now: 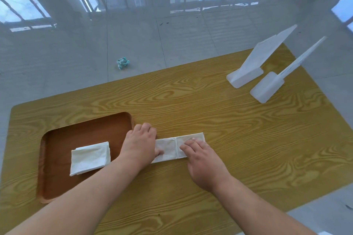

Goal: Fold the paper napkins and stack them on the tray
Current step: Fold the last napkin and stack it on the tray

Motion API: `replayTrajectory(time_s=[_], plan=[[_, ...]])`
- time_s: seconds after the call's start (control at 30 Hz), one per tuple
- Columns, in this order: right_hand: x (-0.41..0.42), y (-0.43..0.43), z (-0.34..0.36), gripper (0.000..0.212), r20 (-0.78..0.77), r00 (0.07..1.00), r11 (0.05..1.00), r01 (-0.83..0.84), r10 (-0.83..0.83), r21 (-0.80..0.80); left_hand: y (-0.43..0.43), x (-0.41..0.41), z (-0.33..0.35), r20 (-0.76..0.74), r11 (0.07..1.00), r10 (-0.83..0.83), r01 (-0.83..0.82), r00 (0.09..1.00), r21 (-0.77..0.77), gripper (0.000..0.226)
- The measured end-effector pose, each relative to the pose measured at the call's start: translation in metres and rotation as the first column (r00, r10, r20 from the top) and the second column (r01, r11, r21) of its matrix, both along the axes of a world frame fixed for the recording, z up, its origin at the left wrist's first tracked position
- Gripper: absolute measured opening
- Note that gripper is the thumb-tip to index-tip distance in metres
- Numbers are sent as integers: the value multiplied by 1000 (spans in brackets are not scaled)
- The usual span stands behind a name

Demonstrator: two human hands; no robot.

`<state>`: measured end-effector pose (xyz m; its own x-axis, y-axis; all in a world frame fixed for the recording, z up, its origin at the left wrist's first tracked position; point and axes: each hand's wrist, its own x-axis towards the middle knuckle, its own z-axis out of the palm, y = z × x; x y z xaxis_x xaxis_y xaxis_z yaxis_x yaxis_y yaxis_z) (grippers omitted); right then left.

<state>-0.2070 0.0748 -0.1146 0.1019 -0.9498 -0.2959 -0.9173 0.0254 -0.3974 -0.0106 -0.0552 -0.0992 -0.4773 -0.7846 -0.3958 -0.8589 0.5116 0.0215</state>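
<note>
At the left of the wood-grain tabletop (210,105) sits a brown wooden tray (86,129) with rounded corners and a low rim, its near left corner close to the tabletop's edge. Inside the tray, toward its middle, lies a folded white napkin (89,157), roughly square, flat on the tray floor and slightly skewed to the tray's sides. Just past the tray's right rim, the left hand (140,144) rests palm down, fingers together and spread flat, covering the left end of a long white napkin strip (178,147) that lies directly on the tabletop beside the tray; the forearm crosses over the tray's near right corner. The strip runs left to right with a crease showing near its middle. The right hand (202,162) lies flat on the strip's right half, fingertips pressing near the crease, fingers close together and not curled around anything. Both hands press down on the paper rather than pinching it. Farther right and well apart from the hands, near the tabletop's far right corner, two white plastic stands (254,66) lean with their tall flat blades tilted away. Beyond the tabletop, on the pale tiled floor (133,34), a small crumpled teal-and-white wrapper (123,62) lies alone.
</note>
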Motion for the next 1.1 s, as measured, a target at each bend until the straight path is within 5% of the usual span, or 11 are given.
replayTrajectory(time_s=[0.17,0.27,0.37,0.57,0.73,0.93,1.0,1.1], plan=[[1,4,1,56,1,1000,1000,4,-4,-15,-11,-6,5,-78,975,148,-132,986,180,22],[3,4,2,56,7,1000,999,25,-25,-30,-12,-9,7,-100,947,229,-198,968,251,32],[3,7,5,55,-12,999,998,31,-32,-50,-11,-12,6,13,978,116,-117,993,175,58],[-2,15,7,50,-60,997,993,42,-49,-109,-17,-20,4,4,944,159,-153,987,294,25],[-5,14,8,51,-37,998,993,46,-50,-111,-18,-36,16,-270,734,606,-394,748,554,18],[-21,16,9,46,124,926,913,373,-357,-162,-6,-70,26,-274,437,801,-207,533,876,51],[-29,17,10,40,149,867,840,498,-476,-216,1,-76,21,-291,504,775,-271,561,820,48],[-38,21,11,41,147,875,827,484,-462,-287,11,-76,9,-286,841,421,-252,861,479,47]])
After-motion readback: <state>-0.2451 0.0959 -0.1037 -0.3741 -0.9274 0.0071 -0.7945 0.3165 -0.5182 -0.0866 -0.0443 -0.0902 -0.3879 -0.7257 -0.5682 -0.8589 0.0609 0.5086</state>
